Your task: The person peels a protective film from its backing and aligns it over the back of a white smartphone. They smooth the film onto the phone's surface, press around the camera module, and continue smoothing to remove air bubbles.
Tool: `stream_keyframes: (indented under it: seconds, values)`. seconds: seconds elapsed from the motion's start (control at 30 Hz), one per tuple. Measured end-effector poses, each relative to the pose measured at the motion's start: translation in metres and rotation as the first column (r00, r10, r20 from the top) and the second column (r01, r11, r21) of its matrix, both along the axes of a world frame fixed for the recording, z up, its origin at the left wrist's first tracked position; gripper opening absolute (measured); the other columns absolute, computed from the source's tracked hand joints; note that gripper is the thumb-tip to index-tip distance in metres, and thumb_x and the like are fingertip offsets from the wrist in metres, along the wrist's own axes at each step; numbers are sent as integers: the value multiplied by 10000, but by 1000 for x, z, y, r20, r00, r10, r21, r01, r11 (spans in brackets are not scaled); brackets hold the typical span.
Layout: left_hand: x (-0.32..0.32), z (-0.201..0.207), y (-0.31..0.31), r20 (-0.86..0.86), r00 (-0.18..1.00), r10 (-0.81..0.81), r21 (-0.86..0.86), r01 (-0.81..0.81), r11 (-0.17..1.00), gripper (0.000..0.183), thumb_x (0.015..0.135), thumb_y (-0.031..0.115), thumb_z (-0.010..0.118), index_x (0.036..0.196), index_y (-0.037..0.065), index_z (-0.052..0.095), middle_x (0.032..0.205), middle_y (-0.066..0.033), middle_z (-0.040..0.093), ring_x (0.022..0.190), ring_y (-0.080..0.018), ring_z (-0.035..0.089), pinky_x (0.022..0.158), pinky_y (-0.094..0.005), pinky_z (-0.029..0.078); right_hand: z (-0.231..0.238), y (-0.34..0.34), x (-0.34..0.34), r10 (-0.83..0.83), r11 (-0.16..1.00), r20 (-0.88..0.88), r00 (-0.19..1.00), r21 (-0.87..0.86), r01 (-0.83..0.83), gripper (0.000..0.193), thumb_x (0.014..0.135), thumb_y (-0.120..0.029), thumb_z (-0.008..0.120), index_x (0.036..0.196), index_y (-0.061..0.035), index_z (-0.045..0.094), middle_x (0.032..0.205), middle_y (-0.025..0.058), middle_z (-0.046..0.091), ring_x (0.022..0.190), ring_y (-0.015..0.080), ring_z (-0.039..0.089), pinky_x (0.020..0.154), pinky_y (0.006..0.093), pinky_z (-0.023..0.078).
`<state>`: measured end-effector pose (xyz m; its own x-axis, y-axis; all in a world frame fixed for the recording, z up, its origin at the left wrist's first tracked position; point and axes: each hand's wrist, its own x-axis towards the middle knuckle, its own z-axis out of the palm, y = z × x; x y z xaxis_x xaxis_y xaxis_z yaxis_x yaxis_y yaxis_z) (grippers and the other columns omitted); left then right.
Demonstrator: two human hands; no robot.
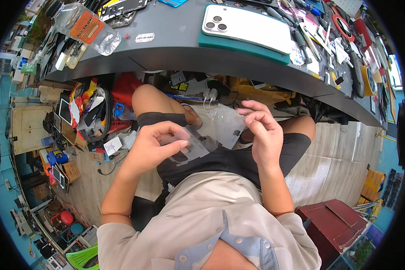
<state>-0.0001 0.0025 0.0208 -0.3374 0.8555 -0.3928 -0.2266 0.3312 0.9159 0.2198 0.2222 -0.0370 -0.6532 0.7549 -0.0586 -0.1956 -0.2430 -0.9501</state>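
Over my lap, my left hand (152, 146) pinches a clear plastic film (194, 150) with pale edges between thumb and fingers. To its right, my right hand (264, 132) holds a thin translucent sheet (225, 123) by its upper right side, thumb and forefinger pressed together and the other fingers lifted. The two sheets hang close to each other above my shorts; whether they touch I cannot tell. A white phone (256, 33) with three camera lenses lies face down on a teal pad (236, 49) on the desk ahead.
A grey desk (166, 36) curves across the front. A clear bottle (87, 29) lies at its left beside a razor blade (145, 38). Screwdrivers (301, 42) and other tools crowd its right end. A full waste bin (92, 108) stands left of my leg, a dark red box (330, 225) behind right.
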Motion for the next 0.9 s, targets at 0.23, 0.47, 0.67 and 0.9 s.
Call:
stream_keyframes:
  seconds: [0.23,0.47,0.67,0.9]
  values:
    - [-8,0,1,17,998,57,13,-57,998,178,987,-31,803,1151,-81,753,1082,-129,808,958,-223,824,904,-348,658,-8,23,4,-78,994,-3,997,-82,77,113,1010,-14,674,1022,11,783,1442,175,686,1191,245,756,976,340,573]
    - [-11,2,-2,-25,997,73,22,-72,997,169,981,-54,800,1140,-81,749,1065,-133,803,943,-215,814,896,-352,662,-10,33,11,-145,975,12,989,-170,145,109,1039,-22,646,1022,8,750,1432,185,715,1126,282,795,914,378,634]
    - [-15,3,-5,-36,995,89,36,-87,996,168,981,-70,795,1140,-83,744,1064,-135,799,952,-214,810,905,-359,663,-18,36,15,-139,963,-16,990,-235,131,101,1056,-11,629,1103,2,717,1392,189,735,1088,297,807,919,420,668]
    - [-17,4,-10,-43,998,47,79,-43,996,178,1000,-13,802,1163,-74,763,1107,-104,798,980,-181,798,912,-321,636,-50,27,7,-19,997,190,982,-66,32,117,1045,-54,696,1134,21,700,1268,153,781,1061,255,814,929,353,643]
